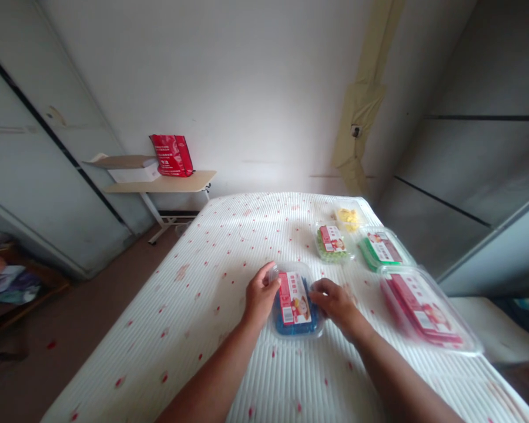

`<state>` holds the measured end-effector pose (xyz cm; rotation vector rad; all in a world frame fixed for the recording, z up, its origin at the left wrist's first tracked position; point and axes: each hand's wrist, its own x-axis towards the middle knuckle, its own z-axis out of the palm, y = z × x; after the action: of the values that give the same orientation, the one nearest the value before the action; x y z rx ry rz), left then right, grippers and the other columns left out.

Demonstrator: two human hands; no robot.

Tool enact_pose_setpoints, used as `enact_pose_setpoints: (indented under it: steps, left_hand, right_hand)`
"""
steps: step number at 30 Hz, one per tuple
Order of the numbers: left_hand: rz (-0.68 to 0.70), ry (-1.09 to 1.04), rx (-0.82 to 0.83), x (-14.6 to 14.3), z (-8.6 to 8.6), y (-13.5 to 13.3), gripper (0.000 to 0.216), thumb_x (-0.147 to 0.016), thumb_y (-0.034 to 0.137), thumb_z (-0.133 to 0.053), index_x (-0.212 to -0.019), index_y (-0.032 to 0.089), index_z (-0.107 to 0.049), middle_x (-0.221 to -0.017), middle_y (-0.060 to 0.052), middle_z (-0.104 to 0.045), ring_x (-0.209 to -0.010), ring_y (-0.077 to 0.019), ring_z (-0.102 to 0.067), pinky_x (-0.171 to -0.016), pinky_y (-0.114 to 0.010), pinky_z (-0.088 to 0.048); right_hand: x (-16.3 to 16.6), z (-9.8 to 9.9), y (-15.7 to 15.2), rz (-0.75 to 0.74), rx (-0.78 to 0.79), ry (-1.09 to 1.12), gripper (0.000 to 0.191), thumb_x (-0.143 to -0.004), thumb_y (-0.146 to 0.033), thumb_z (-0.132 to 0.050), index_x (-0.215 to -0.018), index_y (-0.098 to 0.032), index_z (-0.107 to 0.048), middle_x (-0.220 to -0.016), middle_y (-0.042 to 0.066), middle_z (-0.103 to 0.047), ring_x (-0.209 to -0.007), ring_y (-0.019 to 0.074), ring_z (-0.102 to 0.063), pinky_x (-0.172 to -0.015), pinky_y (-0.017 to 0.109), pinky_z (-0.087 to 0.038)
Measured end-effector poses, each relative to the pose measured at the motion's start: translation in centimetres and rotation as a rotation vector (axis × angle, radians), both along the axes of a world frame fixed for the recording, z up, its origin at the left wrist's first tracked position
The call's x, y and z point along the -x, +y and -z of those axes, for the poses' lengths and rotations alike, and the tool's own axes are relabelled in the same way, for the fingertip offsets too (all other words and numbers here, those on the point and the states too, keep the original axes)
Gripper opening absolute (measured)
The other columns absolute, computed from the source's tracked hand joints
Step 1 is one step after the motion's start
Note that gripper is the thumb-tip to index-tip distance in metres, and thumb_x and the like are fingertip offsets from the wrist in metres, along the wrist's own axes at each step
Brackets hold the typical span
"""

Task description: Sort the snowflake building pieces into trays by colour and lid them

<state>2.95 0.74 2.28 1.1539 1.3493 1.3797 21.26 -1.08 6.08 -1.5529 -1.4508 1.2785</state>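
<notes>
A clear plastic container with blue contents and a red-and-white label lies on the white, red-spotted bed cover right in front of me. My left hand grips its left upper edge, with the thumb over the lid's side. On the opposite side, my right hand has its fingers closed at the container's right edge. The lid appears to be on, and the contents under the label are partly hidden.
To the right lie clear containers with yellow, light green, green and pink contents. A small table with a red bag and a white box stands at the back left. Grey cabinets flank both sides.
</notes>
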Motion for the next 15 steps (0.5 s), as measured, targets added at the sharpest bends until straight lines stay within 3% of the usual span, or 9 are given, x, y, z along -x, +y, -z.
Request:
enact_pose_setpoints:
  steps: [5,8,11,15]
  left_hand:
    - [-0.063,-0.098,0.006,-3.1,0.3,0.1,0.046,-0.069,0.024,-0.062,-0.113,0.016,-0.055,-0.088,-0.005,-0.066,-0.075,-0.0156,-0.062,-0.07,-0.025,-0.049]
    - [-0.042,-0.118,0.029,-5.6,0.6,0.5,0.045,-0.067,0.023,-0.063,-0.111,0.018,-0.055,-0.089,-0.004,-0.066,-0.078,-0.0163,-0.062,-0.071,-0.026,-0.048]
    - [-0.012,-0.115,0.079,-7.9,0.8,0.8,0.046,-0.068,0.022,-0.063,-0.113,0.02,-0.054,-0.087,-0.003,-0.066,-0.078,-0.0159,-0.062,-0.071,-0.025,-0.047]
    - [0.018,-0.116,0.091,-10.3,0.6,1.1,0.044,-0.068,0.022,-0.061,-0.111,0.02,-0.054,-0.086,-0.002,-0.066,-0.079,-0.0165,-0.061,-0.072,-0.025,-0.046]
  right_hand:
    - [-1.5,-0.9,-0.7,0.055,-0.263,-0.512,0.014,-0.076,-0.026,-0.046,-0.072,-0.017,-0.056,-0.063,0.003,-0.061,-0.059,0.0143,-0.058,-0.055,0.023,-0.04]
    - [-2.7,-1.8,-1.6,0.053,-0.328,-0.886,0.021,-0.08,-0.021,-0.044,-0.095,-0.013,-0.057,-0.079,0.01,-0.067,-0.067,0.0176,-0.063,-0.058,0.025,-0.041]
    - [-3.9,-2.4,-2.5,0.033,-0.364,-1.165,0.032,-0.083,-0.019,-0.044,-0.114,-0.011,-0.049,-0.085,0.013,-0.067,-0.065,0.0199,-0.065,-0.049,0.025,-0.038]
    - [-5.3,-2.3,-2.5,0.029,-0.406,-1.357,0.021,-0.085,-0.015,-0.04,-0.1,-0.013,-0.055,-0.072,0.01,-0.064,-0.059,0.0202,-0.065,-0.043,0.023,-0.033]
